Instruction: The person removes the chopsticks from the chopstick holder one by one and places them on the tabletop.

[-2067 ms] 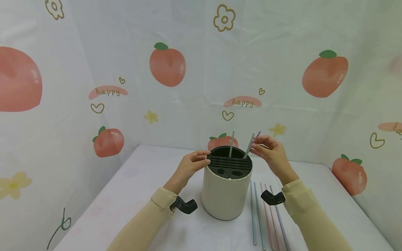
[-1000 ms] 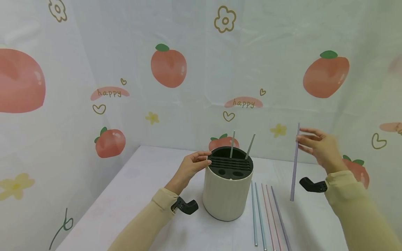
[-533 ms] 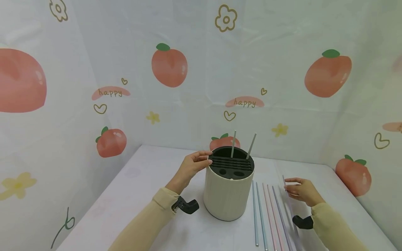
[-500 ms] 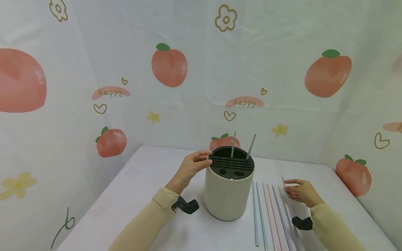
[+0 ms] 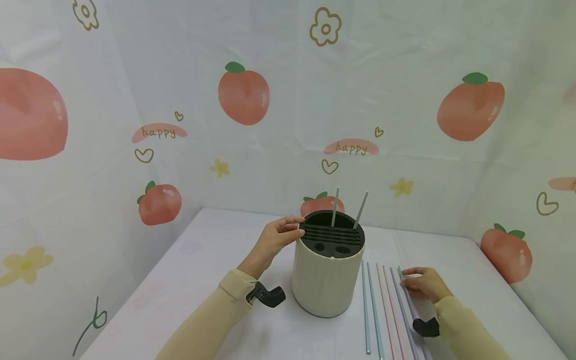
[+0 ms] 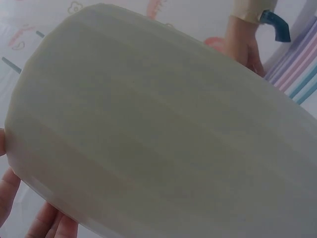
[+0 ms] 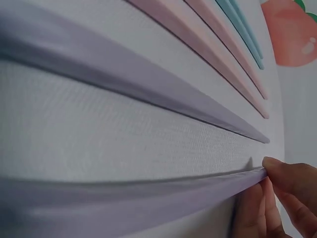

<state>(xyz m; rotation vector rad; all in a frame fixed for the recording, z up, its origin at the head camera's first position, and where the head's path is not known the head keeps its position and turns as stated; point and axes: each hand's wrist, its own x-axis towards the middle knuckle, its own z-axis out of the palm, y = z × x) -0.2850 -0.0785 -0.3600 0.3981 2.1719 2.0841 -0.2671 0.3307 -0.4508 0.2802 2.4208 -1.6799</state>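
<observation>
Head: purple straw [image 5: 407,300] under right hand [image 5: 423,285]

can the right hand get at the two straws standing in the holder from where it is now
Probably yes: the right hand is low on the table beside the flat straws, and the two standing straws rise above the holder rim with nothing between.

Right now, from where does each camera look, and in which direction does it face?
Head: worn high, faces forward and down at the cream holder and straws on the table; both sleeves, left hand and right hand show.
Left wrist: sits close beside the holder's ribbed wall; fingertips show at lower left.
Right wrist: sits low over the table, looks along the straws; fingertips touch the purple straw.
Shared: the left wrist and right wrist views both show the pastel straws.
</observation>
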